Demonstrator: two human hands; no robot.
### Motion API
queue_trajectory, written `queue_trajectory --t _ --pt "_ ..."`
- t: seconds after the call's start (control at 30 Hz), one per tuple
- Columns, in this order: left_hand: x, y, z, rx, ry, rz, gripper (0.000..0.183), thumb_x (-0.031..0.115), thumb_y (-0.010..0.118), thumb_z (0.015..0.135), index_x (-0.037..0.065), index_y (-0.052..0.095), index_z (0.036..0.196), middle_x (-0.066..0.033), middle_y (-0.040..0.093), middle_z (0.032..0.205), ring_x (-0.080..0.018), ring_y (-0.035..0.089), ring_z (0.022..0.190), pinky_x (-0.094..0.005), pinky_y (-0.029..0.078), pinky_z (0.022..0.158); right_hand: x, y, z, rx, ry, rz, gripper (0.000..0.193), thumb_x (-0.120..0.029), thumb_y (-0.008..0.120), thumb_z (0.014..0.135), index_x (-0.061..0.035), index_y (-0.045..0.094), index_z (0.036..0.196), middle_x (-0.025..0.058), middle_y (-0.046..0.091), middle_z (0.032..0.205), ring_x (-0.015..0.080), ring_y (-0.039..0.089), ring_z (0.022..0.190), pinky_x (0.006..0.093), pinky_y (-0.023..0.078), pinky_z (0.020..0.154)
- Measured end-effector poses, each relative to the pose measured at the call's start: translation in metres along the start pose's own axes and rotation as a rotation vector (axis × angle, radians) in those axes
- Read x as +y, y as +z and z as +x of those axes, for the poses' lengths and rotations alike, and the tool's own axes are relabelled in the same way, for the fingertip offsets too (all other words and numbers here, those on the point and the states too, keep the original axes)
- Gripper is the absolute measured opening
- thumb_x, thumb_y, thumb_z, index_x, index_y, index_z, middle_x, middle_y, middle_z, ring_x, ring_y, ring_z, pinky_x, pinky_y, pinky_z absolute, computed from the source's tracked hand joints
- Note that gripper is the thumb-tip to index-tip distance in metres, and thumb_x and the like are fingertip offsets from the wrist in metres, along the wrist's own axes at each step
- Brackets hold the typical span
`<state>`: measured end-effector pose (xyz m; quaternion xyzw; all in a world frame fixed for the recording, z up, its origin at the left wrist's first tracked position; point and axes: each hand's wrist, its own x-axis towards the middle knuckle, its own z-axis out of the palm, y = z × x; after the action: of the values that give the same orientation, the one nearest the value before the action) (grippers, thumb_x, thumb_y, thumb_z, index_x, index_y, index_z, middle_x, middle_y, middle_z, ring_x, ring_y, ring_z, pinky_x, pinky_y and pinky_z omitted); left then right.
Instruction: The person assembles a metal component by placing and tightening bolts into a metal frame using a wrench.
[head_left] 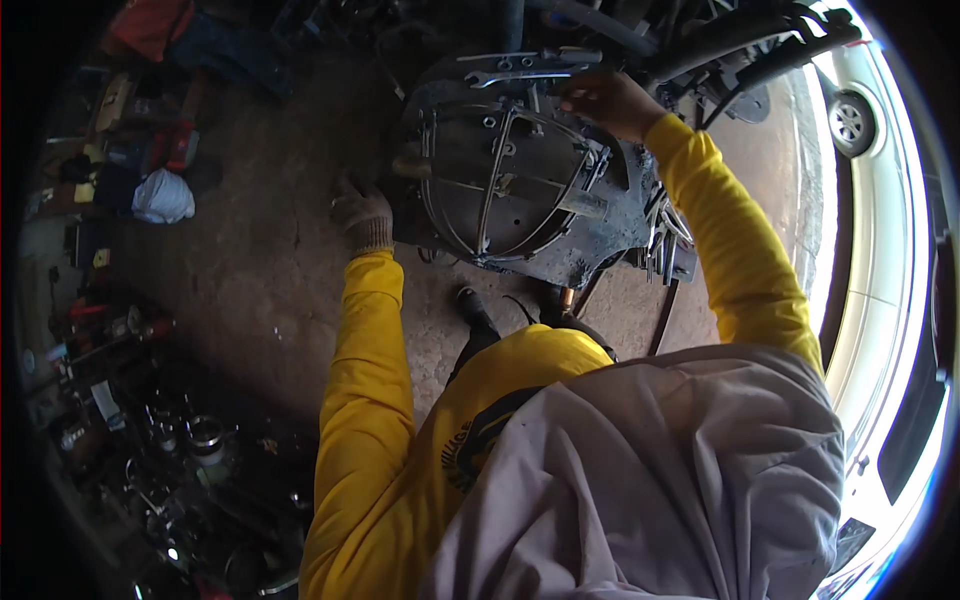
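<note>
A frame of bent metal rods, rounded like a cage, lies on a dark metal worktable in front of me. Beyond its far side rests a combination wrench, with loose nuts near it. My right hand, bare, is over the table's far right part, beside the wrench's right end. Its fingers are bent together; whatever is between them is too small to make out. My left hand, in a greyish knit glove, hangs left of the table with fingers apart, touching nothing visible.
Dark metal bars and machine parts crowd the far right. A pale car stands along the right side. Tools and a white cloth bundle lie at the left, with dark clutter nearer. Metal rods stick out beside the table.
</note>
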<state>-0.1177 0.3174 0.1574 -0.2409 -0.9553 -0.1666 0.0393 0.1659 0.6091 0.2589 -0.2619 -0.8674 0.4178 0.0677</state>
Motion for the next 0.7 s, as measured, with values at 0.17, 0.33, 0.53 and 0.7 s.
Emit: queue_trajectory --t 0.17,0.33,0.53,0.7 --pt "0.016 -0.004 -0.012 0.053 0.186 0.157 0.04 0.034 0.045 0.104 0.009 0.064 0.128 -0.0147 0.067 0.128 -0.0335 0.064 0.117 -0.0425 0.05 0.101 -0.002 0.028 0.07 -0.402 -0.409 -0.391 0.033 -0.028 0.072 0.09 -0.0206 0.071 0.123 0.0088 0.071 0.113 0.0302 0.068 0.107 0.0432 0.054 0.091" --pt "0.026 -0.018 -0.017 0.011 0.057 0.13 0.037 0.03 0.045 0.104 0.01 0.064 0.129 -0.0127 0.067 0.129 -0.0319 0.063 0.119 -0.0413 0.049 0.102 -0.013 0.046 0.081 -0.447 -0.656 -0.451 0.032 -0.03 0.075 0.087 -0.0238 0.074 0.118 0.0079 0.071 0.114 0.0334 0.067 0.108 0.0453 0.054 0.089" --pt "0.032 -0.015 -0.018 -0.003 0.03 0.14 0.037 0.029 0.047 0.103 0.009 0.065 0.128 -0.0134 0.069 0.126 -0.033 0.063 0.119 -0.0417 0.048 0.102 -0.009 0.05 0.085 -0.516 -0.746 -0.429 0.036 -0.033 0.078 0.084 -0.0194 0.072 0.117 0.0094 0.071 0.114 0.0343 0.066 0.11 0.0466 0.054 0.089" --pt "0.034 -0.015 -0.016 0.016 0.055 0.119 0.037 0.028 0.048 0.102 0.009 0.065 0.128 -0.0151 0.07 0.124 -0.035 0.064 0.116 -0.0425 0.049 0.101 -0.027 0.051 0.092 -0.661 -0.463 -0.563 0.065 -0.038 0.083 0.079 -0.013 0.06 0.135 0.018 0.065 0.123 0.0395 0.06 0.12 0.0492 0.049 0.099"
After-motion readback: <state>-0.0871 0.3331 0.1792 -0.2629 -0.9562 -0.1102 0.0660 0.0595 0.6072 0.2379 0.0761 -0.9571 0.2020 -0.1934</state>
